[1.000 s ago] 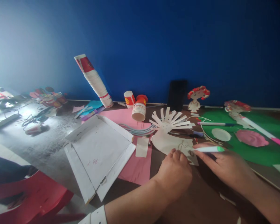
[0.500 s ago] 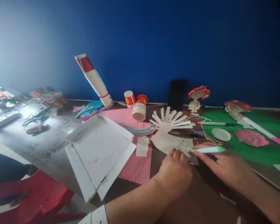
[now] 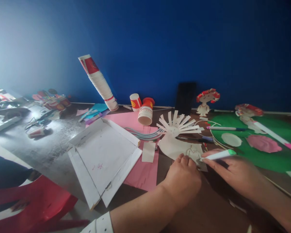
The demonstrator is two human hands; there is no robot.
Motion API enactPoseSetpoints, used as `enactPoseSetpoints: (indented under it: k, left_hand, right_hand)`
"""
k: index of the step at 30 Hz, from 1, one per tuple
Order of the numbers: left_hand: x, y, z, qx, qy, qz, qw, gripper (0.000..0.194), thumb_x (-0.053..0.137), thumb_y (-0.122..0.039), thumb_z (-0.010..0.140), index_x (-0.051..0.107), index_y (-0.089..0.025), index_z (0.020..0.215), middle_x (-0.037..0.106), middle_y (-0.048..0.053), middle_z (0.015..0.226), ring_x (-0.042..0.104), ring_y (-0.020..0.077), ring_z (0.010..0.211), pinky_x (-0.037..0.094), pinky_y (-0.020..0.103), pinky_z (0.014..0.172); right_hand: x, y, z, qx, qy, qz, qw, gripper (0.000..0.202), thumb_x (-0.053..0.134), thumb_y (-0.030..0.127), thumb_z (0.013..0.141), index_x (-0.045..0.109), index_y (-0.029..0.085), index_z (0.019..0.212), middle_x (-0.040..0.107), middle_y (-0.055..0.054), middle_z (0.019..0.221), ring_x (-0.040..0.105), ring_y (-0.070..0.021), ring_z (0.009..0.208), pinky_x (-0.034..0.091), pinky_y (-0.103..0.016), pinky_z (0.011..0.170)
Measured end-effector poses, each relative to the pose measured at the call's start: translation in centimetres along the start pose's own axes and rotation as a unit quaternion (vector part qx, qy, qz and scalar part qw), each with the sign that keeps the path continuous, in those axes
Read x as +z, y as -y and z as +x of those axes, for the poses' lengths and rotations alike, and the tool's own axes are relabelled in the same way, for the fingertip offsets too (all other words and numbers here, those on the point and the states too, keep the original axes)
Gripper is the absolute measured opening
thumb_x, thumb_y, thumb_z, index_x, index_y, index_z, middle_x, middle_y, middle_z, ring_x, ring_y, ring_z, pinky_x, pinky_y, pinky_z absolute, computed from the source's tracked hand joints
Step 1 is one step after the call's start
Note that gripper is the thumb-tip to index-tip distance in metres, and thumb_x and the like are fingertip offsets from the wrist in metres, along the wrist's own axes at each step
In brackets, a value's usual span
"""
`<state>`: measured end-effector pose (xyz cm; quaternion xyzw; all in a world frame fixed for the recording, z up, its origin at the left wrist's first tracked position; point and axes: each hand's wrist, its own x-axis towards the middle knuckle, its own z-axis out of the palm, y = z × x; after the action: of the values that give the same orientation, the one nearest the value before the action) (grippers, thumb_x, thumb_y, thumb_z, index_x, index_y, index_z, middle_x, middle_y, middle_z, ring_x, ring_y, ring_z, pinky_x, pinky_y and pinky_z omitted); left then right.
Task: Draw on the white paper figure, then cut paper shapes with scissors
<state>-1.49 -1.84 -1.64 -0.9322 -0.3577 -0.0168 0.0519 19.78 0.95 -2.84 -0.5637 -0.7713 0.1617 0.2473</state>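
My right hand [image 3: 240, 171] grips a white marker [image 3: 217, 155] with a green end, its tip down on a curved piece of white paper [image 3: 168, 148]. Dark outline lines [image 3: 192, 151] show on that paper near the tip. My left hand [image 3: 184, 173] has its fingers curled and rests on the paper's near edge; whether it pinches the edge is hidden. Just beyond lies a fringed paper cup [image 3: 173, 130] with its strips spread out and small marks on its base.
A white box lid [image 3: 104, 155] lies left over pink paper [image 3: 143, 176]. Stacked paper cups [image 3: 102, 85] lean on the blue wall. A paper figure [image 3: 203, 105] stands at the back near a dark phone [image 3: 185, 98]. Green card [image 3: 247, 158] lies right; a red chair [image 3: 46, 204] is lower left.
My right hand and the marker have shifted slightly right, and the marker is tilted a little more upright. The left hand stays on the paper. The whole view has moved slightly.
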Motion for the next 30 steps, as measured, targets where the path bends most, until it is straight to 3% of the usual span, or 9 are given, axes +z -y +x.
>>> enactPoseSetpoints:
  k: [11,16,24,30]
  left_hand:
    - [0.0,0.0,0.1,-0.002,0.002,-0.004,1.0,0.03,0.055,-0.019,0.102,0.078,-0.005,0.115,0.074,0.016,0.111,0.07,0.0274,0.11,0.05,0.042,0.112]
    - [-0.1,0.1,0.2,0.003,0.021,-0.009,1.0,0.027,0.057,-0.02,0.101,0.079,-0.007,0.108,0.074,0.017,0.113,0.07,0.0281,0.112,0.05,0.044,0.112]
    - [0.1,0.1,0.1,0.003,0.013,-0.004,1.0,0.028,0.056,-0.021,0.101,0.078,-0.007,0.113,0.073,0.017,0.115,0.069,0.0283,0.114,0.048,0.043,0.114]
    - [0.1,0.1,0.1,-0.002,0.005,-0.005,1.0,0.03,0.053,-0.018,0.102,0.078,-0.006,0.115,0.074,0.017,0.114,0.07,0.0279,0.112,0.049,0.043,0.113]
  right_hand:
    - [-0.3,0.4,0.0,0.021,-0.01,0.023,0.999,0.039,0.057,0.056,0.094,0.084,0.028,0.095,0.087,-0.008,0.103,0.082,-0.0355,0.097,0.065,-0.049,0.09]
    - [-1.5,1.5,-0.2,0.054,-0.061,0.041,0.996,0.036,0.061,0.057,0.093,0.083,0.029,0.099,0.087,-0.007,0.106,0.081,-0.0356,0.102,0.062,-0.051,0.097]
    - [-0.9,1.2,-0.2,0.011,-0.048,0.031,0.998,0.036,0.058,0.058,0.094,0.081,0.03,0.094,0.087,-0.006,0.099,0.082,-0.0342,0.093,0.065,-0.047,0.085]
    - [0.0,-0.1,-0.3,-0.025,-0.039,0.008,0.999,0.029,0.057,0.049,0.098,0.08,0.031,0.097,0.086,-0.005,0.103,0.08,-0.0322,0.098,0.063,-0.045,0.09]
